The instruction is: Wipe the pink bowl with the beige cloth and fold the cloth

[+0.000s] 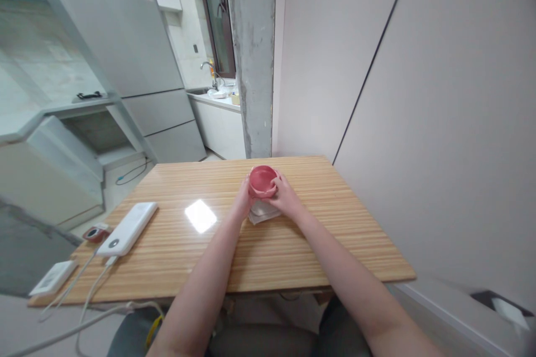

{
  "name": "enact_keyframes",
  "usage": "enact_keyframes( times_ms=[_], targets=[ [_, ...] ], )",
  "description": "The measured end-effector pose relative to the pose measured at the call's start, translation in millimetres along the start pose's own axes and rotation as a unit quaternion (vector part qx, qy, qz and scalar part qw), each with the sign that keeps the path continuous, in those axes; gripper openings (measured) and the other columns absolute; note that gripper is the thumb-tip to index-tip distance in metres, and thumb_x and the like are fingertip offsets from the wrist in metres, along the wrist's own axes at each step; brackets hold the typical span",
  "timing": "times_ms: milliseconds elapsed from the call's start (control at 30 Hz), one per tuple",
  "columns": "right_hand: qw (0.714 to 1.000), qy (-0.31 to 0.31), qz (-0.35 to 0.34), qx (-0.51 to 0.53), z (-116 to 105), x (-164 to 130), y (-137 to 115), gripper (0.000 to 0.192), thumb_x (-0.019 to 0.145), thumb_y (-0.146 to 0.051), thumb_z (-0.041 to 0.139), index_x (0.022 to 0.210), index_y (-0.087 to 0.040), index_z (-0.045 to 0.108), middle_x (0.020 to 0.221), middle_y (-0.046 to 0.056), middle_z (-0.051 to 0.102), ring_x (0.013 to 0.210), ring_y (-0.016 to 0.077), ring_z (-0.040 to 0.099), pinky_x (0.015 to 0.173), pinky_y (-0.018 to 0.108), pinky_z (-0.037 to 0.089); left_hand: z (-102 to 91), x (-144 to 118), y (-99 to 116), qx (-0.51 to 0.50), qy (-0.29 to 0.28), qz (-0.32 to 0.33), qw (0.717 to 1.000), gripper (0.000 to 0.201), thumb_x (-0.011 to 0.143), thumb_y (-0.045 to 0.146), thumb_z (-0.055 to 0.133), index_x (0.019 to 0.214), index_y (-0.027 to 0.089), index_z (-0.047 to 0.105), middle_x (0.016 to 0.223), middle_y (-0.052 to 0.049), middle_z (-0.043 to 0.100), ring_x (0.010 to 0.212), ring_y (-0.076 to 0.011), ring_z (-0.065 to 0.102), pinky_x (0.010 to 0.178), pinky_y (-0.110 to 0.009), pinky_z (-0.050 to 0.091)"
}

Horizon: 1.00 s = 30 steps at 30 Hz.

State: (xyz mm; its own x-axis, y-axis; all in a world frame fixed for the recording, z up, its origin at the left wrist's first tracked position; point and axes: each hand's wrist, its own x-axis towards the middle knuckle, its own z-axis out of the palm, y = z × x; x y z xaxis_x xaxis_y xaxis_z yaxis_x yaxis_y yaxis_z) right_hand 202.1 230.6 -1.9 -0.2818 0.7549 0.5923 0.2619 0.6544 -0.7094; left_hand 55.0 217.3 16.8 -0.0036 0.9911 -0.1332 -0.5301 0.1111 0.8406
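Observation:
Both my hands are around a small pink-red bowl (262, 181) near the far side of the wooden table (347, 223). The bowl is tipped so that its inside faces me. My left hand (243, 199) grips its left side, with most of the fingers hidden. On the right side my right hand (286, 195) grips the rim, its thumb or a finger bent over the edge. Just below the bowl a flat, pale, folded piece (263, 212) lies on the table; whether it is cloth or plastic I cannot tell.
A white power bank (129, 228) with cables lies at the table's left. Near it are a small reddish-brown item (95, 233) and a white flat box (53, 278). The wall (419, 139) rises close on the right; a fridge (113, 33) stands behind on the left.

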Motion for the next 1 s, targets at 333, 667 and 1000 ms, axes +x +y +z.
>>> enact_keyframes(
  times_ms=[333, 667, 1000],
  targets=[
    [0.909, 0.287, 0.218, -0.208, -79.9, -1.8, 66.1, 0.035, 0.065, -0.028, 0.074, 0.089, -0.019, 0.049, 0.141, 0.022, 0.035, 0.132, 0.0307, 0.034, 0.109, 0.044, 0.027, -16.5, 1.0, -16.8, 0.389, -0.048, 0.161, 0.906, 0.015, 0.065, 0.021, 0.075, 0.077, 0.02, 0.068, 0.079, -0.006, 0.063, 0.08, -0.0191, 0.058, 0.084, -0.031, 0.045],
    [0.864, 0.245, 0.329, -0.291, -85.4, -7.4, 77.5, 0.042, 0.068, -0.036, 0.072, 0.1, -0.015, 0.053, 0.133, 0.023, 0.042, 0.124, 0.0328, 0.043, 0.1, 0.041, 0.037, -13.9, -10.3, -9.7, 0.694, -0.207, 0.189, 0.663, 0.034, 0.067, 0.038, 0.072, 0.096, 0.02, 0.065, 0.108, -0.007, 0.062, 0.103, -0.0246, 0.055, 0.093, -0.036, 0.041],
    [0.895, 0.223, 0.214, -0.321, -69.8, 5.4, 43.2, 0.048, 0.083, -0.032, 0.054, 0.126, -0.014, 0.045, 0.136, 0.022, 0.044, 0.124, 0.0321, 0.042, 0.1, 0.048, 0.034, -13.7, -13.4, -4.9, 0.703, -0.246, 0.165, 0.647, 0.038, 0.066, 0.03, 0.069, 0.103, 0.022, 0.062, 0.115, -0.007, 0.059, 0.11, -0.0262, 0.052, 0.097, -0.04, 0.038]
  ],
)
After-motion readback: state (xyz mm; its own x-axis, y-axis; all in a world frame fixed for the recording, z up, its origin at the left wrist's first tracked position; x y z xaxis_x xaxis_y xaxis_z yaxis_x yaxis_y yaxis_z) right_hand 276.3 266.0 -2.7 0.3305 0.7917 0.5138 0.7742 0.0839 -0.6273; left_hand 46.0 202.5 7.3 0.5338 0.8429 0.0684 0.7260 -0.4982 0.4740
